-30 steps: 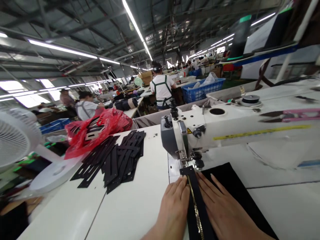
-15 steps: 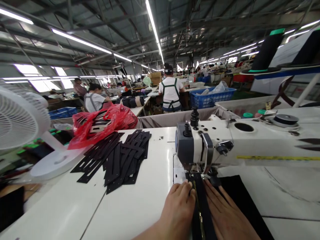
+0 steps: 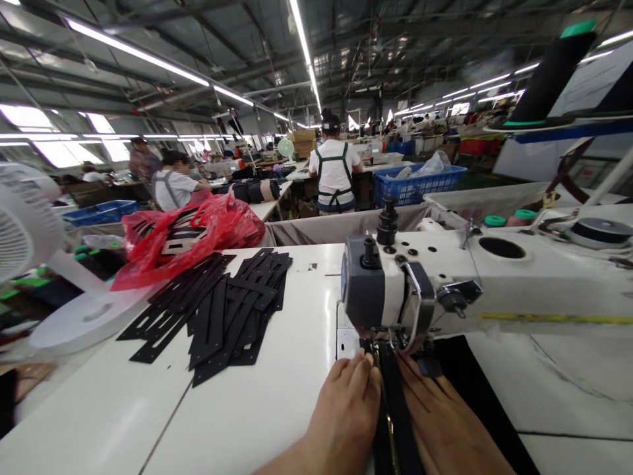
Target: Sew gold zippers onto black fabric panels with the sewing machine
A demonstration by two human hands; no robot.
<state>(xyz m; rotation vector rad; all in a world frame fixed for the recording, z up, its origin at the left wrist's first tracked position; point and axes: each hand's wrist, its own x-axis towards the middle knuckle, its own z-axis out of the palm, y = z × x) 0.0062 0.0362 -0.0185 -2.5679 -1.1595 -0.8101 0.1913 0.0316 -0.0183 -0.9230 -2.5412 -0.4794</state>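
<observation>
A black zipper strip (image 3: 398,409) with gold teeth runs under the presser area of a white and grey sewing machine (image 3: 368,284). My left hand (image 3: 346,402) is at the strip's left edge, its fingers bent and pressed together on it, close to the needle area. On the other side, my right hand (image 3: 440,415) lies flat with fingers stretched forward, over the strip's right edge and a black fabric piece (image 3: 482,389). The right fingertips are partly hidden by the machine's foot.
Black slotted strips (image 3: 232,316) lie piled on the white table (image 3: 291,396), beside a red plastic bag (image 3: 198,231). A white fan (image 3: 93,310) stands far left. Thread cones (image 3: 548,79) are at upper right. A person (image 3: 332,168) sits ahead near a blue basket (image 3: 418,185).
The camera view has shifted slightly, so the pile and bag appear farther left and the machine larger. Both hands stay at the zipper strip by the needle area.
</observation>
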